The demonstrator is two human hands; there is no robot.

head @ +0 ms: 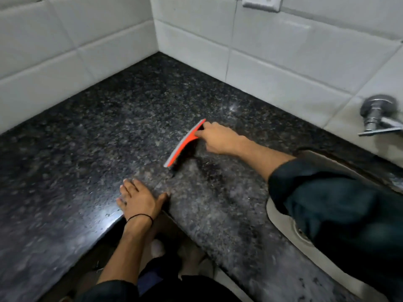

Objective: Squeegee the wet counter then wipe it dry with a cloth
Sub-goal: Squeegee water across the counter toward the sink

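A dark speckled granite counter (91, 136) fills an L-shaped corner and shines with wet patches. My right hand (218, 138) grips the handle of an orange squeegee (184, 143) with a grey blade, which rests on the counter near the middle, blade edge facing left. My left hand (139, 198) lies flat on the counter's front edge, fingers spread, holding nothing; a thin black band circles its wrist. No cloth is in view.
White tiled walls (272, 62) meet in the far corner. A steel sink (290, 223) lies at the right under my dark sleeve, with a chrome tap (379, 116) on the wall above. A wall socket (260, 2) sits at the top. My feet show below the counter edge.
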